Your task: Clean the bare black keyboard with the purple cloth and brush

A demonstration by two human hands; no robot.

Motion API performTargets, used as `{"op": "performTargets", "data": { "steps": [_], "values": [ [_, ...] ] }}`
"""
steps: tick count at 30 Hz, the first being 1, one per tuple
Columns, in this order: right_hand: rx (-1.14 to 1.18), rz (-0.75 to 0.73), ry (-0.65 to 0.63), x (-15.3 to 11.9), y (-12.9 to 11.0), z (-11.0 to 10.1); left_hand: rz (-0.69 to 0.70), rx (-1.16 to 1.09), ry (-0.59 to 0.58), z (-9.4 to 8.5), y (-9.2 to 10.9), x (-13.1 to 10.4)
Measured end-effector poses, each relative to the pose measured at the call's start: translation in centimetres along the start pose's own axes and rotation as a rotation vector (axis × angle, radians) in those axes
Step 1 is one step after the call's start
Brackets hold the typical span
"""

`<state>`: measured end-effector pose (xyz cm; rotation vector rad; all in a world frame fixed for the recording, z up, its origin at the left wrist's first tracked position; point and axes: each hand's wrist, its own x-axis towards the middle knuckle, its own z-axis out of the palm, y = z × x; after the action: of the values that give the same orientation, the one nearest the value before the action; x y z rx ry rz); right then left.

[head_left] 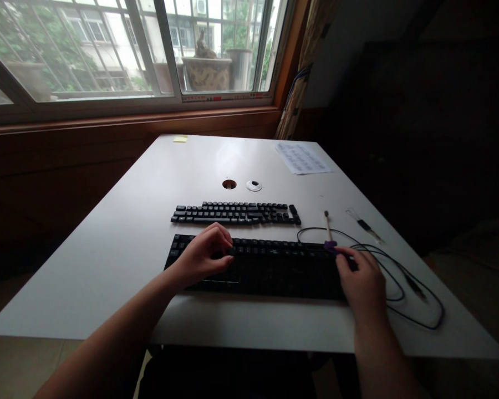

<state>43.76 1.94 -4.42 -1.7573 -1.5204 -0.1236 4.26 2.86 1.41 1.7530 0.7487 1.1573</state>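
Note:
A black keyboard (274,277) lies near the front of the white table. Key caps stand along its top rows, while its lower part looks dark and bare. My left hand (205,252) is over its left half, thumb and forefinger pinched on a small black keycap (231,251). At the right end of the keyboard, my right hand (363,277) has its fingers closed on the edge. Just beside those fingers is a brush (327,226) with a purple part and a dark tip. Behind the keyboard, loose black keycaps (233,215) are laid out in rows.
A dark cable (403,277) loops over the table's right side. Beyond it lies a small wire tool (363,225). Printed paper (303,158) and a yellow note (180,138) are at the back, with a round hole (229,184) and a white ring (253,185) mid-table.

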Motion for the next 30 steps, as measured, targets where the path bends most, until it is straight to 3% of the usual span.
{"op": "performTargets", "data": {
  "steps": [20,30],
  "values": [
    [0.002,0.012,-0.002,-0.04,-0.09,0.04,-0.027,-0.103,0.009,-0.13,-0.11,-0.19],
    [-0.004,0.009,-0.013,-0.05,-0.03,0.01,-0.194,-0.243,0.019,0.13,-0.22,-0.37]
  ]
}}
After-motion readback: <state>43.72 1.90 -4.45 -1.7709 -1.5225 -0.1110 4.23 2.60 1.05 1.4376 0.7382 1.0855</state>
